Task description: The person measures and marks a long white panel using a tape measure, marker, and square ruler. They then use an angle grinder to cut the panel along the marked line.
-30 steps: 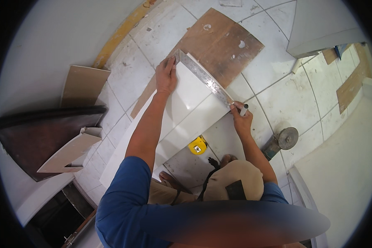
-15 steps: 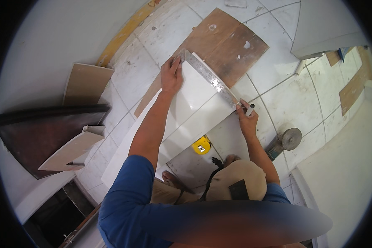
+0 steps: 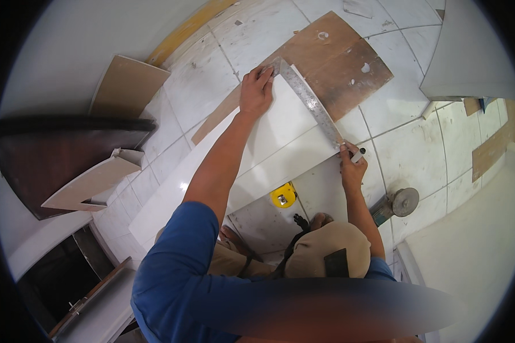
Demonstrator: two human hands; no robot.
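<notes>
A long white panel (image 3: 263,166) with a thin line along its length lies slanting in front of me. Across its far end rests a flat metal square (image 3: 310,102). My left hand (image 3: 256,94) grips the square's corner at the panel's far left edge, fingers closed over it. At the other end of the square, my right hand (image 3: 353,168) is closed around a marker (image 3: 357,155) with a dark end, thumb and fingers against the square's tip. Where the marker's point touches is hidden. A yellow tape measure (image 3: 283,195) lies beside the panel's near edge.
A brown board (image 3: 343,63) lies on the tiled floor beyond the panel. To the right is an angle grinder (image 3: 397,204) with a round disc. Board pieces (image 3: 126,88) and a dark panel (image 3: 51,163) lean at the left wall. My feet are by the tape measure.
The whole view has shifted a little, so the panel and hands appear farther right and slightly higher. Both hands keep their places on the square, and the marker stays in my right hand.
</notes>
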